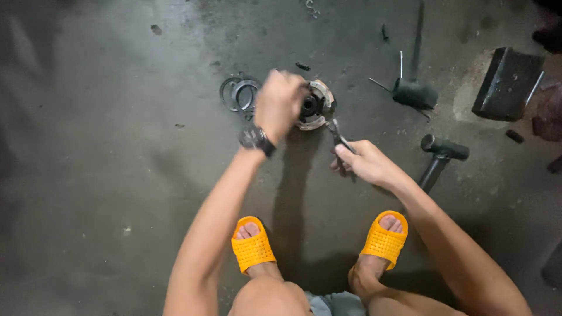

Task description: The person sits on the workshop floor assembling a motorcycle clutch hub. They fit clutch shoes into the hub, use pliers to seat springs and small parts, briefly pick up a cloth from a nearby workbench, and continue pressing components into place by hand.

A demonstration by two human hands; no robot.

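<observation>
- Left hand (280, 104) closed on the round metal hub (316, 105), which lies on the floor (117, 175) at 12 o'clock.
- Right hand (366, 164) clamped around pliers (338, 136), whose jaws point toward 11 o'clock, just short of the hub.

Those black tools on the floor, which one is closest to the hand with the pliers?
The hammer, lying just beside the right hand that grips the pliers. The black wire-handled tool and the black block lie farther away.

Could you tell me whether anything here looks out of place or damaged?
Nothing looks broken. Parts simply lie loose on the stained concrete floor: metal rings beside the round part, a hammer nearby.
</observation>
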